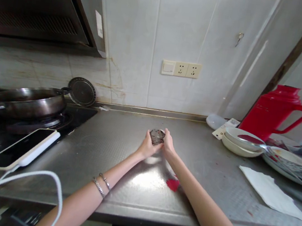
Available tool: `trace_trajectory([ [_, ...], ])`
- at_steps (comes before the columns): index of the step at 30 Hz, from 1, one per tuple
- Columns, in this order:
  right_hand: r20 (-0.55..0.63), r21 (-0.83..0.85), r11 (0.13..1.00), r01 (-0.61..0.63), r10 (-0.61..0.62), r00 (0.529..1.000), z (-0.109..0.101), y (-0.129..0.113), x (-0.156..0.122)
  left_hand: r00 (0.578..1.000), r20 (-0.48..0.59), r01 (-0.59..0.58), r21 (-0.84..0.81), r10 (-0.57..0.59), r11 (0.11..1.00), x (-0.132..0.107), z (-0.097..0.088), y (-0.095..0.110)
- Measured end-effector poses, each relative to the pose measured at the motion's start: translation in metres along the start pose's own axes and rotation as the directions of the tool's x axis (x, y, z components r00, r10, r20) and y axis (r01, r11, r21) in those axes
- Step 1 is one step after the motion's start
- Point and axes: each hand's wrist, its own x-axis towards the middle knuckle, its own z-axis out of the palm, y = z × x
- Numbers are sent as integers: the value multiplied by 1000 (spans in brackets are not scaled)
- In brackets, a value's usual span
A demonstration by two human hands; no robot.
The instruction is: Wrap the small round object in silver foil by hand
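Observation:
My left hand (147, 146) and my right hand (168, 143) are cupped around a small, dark grey round dish (157, 137) at the middle of the counter. Its rim looks uneven and its inside is mottled; whether it is glass or metal I cannot make out. The fingers curl behind its sides, with the left fingers partly hidden. Beside my right forearm lies a small bright red thing (172, 184), partly covered by the arm.
A steel pan (29, 100) sits on the stove at left. A phone (19, 150) with a white cable (32, 173) lies at the stove's edge. On the right are stacked bowls (240, 149), a red thermos (273, 111), plates (285, 176) and a paper towel (271, 191).

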Motion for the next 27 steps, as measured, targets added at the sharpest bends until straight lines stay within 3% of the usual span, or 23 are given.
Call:
trace_trajectory([
  [4,-16,63,992,-110,112,994,-15,-14,8,985,135,-97,-50,103,994,1,1,0],
  [9,166,113,960,-255,234,958,-15,-31,-1,990,114,-87,-2,86,996,4,-3,-3],
  [12,190,145,940,-309,280,941,-9,-35,-8,987,141,-82,-10,82,997,4,-6,0],
  [19,133,173,954,-243,221,966,1,-31,-11,996,20,-89,101,87,991,4,-11,13],
  [27,67,212,971,-107,94,993,13,-21,-19,976,-177,-90,189,124,978,5,-8,2],
])
